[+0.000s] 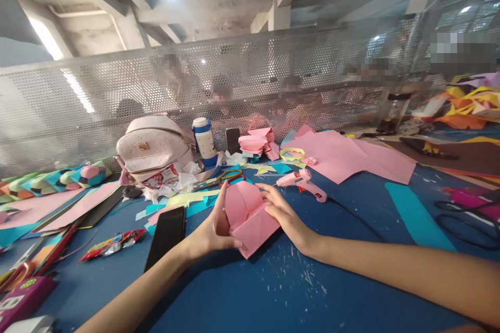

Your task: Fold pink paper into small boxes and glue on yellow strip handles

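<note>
Between my two hands is a folded piece of pink paper (255, 229), with a rounded flap standing up at its far side and a flat face toward me. My left hand (213, 226) grips its left side, thumb along the near face and fingers behind. On the right, my right hand (285, 216) has its fingers bent over the paper's upper right edge. A pink glue gun (302, 183) lies just beyond my right hand, its dark cord trailing right. Scissors (222, 179) rest past my left fingertips, near yellow and blue paper scraps (195, 199).
A black phone (166, 237) lies by my left forearm, with a red snack wrapper (113, 244) left of it. Behind stand a white backpack (156, 145), a bottle (204, 141) and pink folded paper (258, 143). Large pink sheets (344, 153) spread at right; a perforated metal screen (250, 73) borders the table.
</note>
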`<state>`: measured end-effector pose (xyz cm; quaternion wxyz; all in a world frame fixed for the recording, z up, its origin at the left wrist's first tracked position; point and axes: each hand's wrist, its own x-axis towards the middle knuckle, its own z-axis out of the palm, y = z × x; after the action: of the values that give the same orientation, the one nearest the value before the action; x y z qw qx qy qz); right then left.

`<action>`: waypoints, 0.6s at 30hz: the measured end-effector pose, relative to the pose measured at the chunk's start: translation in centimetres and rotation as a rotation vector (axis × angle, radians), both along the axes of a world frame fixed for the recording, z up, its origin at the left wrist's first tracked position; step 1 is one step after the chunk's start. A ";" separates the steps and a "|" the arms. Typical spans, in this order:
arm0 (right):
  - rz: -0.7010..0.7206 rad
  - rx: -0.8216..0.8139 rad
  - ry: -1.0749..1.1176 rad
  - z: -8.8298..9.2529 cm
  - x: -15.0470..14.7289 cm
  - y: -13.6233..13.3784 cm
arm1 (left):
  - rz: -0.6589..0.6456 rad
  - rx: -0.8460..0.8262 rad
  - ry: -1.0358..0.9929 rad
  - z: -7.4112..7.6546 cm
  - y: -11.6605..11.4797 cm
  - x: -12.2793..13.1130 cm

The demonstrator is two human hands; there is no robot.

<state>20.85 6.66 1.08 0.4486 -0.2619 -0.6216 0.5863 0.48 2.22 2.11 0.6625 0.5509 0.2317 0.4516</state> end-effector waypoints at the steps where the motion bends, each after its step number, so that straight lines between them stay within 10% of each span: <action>1: -0.012 0.017 0.022 0.0 0.0 0.0 | -0.010 0.031 0.023 0.1 -0.1 0.1; 14: 0.034 0.200 0.157 -0.1 0.3 -0.7 | 0.251 0.168 0.302 -1.6 -2.1 0.8; 18: 0.017 0.310 0.040 0.1 0.1 -1.6 | 0.150 0.186 0.405 -1.6 -3.7 1.7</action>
<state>20.92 5.03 1.13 0.4909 -0.1724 -0.6977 0.4924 2.21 -1.47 0.49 0.5132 0.6703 0.3577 0.3993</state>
